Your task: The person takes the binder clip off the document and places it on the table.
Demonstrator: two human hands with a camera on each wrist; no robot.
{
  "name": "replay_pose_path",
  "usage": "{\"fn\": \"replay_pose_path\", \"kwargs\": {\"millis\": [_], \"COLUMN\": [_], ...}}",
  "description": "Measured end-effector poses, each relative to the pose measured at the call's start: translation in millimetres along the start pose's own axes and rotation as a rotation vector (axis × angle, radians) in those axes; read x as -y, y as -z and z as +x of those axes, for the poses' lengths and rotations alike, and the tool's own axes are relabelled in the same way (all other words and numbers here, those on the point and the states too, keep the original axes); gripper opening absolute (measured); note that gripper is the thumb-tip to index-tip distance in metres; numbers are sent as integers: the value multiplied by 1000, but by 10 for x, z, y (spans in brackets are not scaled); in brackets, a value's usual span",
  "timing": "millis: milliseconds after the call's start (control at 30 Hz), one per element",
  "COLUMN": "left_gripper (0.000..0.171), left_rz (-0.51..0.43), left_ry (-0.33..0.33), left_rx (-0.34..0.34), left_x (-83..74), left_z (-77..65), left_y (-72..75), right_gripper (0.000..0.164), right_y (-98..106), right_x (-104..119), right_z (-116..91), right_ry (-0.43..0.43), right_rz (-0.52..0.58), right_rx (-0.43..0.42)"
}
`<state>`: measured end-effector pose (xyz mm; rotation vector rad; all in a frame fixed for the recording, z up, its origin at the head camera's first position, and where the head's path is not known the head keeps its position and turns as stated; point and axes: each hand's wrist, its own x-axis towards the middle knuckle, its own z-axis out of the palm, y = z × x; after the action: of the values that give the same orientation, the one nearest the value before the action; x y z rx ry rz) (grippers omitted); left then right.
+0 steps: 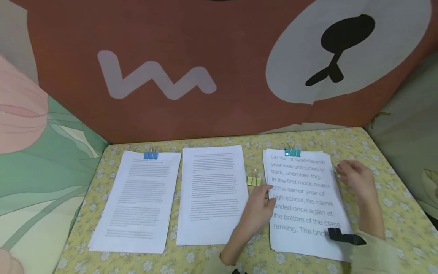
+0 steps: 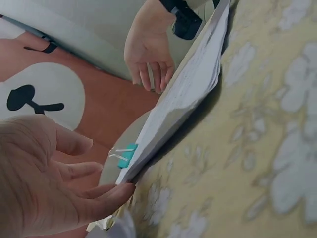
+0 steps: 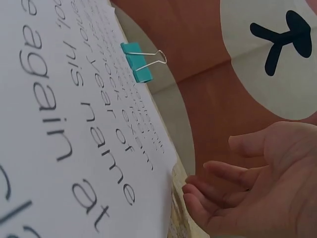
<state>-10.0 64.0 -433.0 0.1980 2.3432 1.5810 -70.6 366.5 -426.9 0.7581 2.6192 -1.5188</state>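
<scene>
Lying on the flowered cloth (image 1: 403,205) is a large-print paper stack (image 1: 301,205), with a teal clip (image 1: 292,153) at its top edge. At the stack's left edge, the left hand (image 1: 257,210) has its thumb and fingers apart, gripping nothing. Just beside the stack's right edge is the right hand (image 1: 361,179), its fingers loosely bent and holding nothing. A yellow clip (image 1: 254,181) lies near the stack's left side.
</scene>
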Motion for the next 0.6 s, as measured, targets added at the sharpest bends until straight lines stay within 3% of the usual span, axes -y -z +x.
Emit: {"fn": "replay_pose_path", "kwargs": {"millis": [367, 433, 600], "left_gripper": [60, 59, 59], "left_rz": [-265, -277, -189], "left_ry": [81, 92, 126], "left_rx": [-12, 0, 32], "left_x": [18, 21, 32], "left_z": [17, 27, 19], "left_y": [-134, -151, -202], "right_gripper": [62, 62, 63], "right_y": [-38, -50, -57], "right_x": [-13, -4, -4], "right_z": [38, 34, 36], "right_ry": [-60, -69, -86], "right_rz": [-5, -7, -17], "right_rx": [35, 55, 66]}}
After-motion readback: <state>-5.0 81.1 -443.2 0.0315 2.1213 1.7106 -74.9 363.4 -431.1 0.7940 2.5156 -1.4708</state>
